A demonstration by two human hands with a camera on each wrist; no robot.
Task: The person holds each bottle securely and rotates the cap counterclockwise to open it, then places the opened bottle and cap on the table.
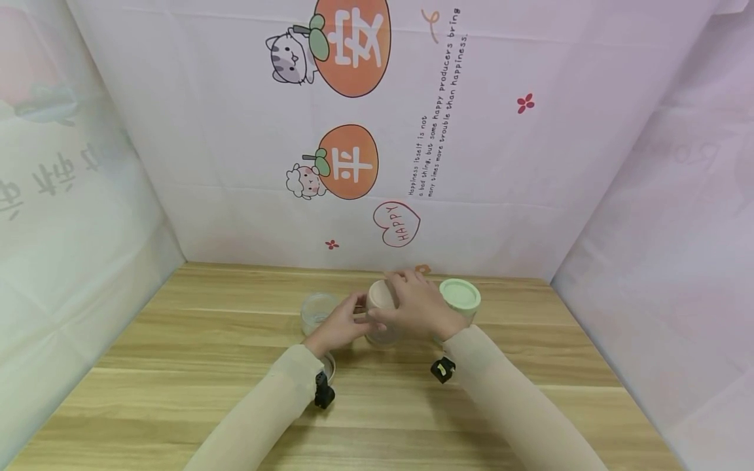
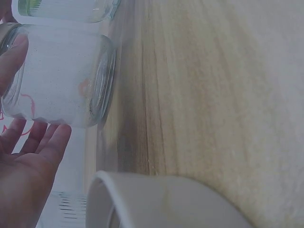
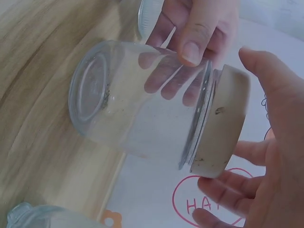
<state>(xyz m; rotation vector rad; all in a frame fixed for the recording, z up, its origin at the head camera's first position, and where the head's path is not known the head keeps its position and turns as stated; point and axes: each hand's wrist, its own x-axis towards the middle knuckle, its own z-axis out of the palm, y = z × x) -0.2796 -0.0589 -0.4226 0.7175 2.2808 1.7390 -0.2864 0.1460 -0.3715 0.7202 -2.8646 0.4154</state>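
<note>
A clear glass jar (image 3: 142, 104) with a cream lid (image 3: 221, 123) is between both hands near the back of the table. My left hand (image 1: 341, 325) holds its glass side, thumb on the near face and fingers behind, as the right wrist view shows. Around the lid curve the thumb and fingers of my right hand (image 1: 415, 304), fingertips at its rim. The lid sits at the jar's mouth, with dark specks on its side. In the left wrist view the jar (image 2: 66, 76) stands upright relative to the table, its base close to the wood.
Left of the hands is a lidless glass jar (image 1: 318, 314). A jar with a pale green lid (image 1: 460, 294) stands at the right, partly behind my right wrist. Under my left wrist lies a cream round rimmed piece (image 2: 156, 199). Printed cloth (image 1: 471, 229) hangs behind the wooden table (image 1: 194, 366).
</note>
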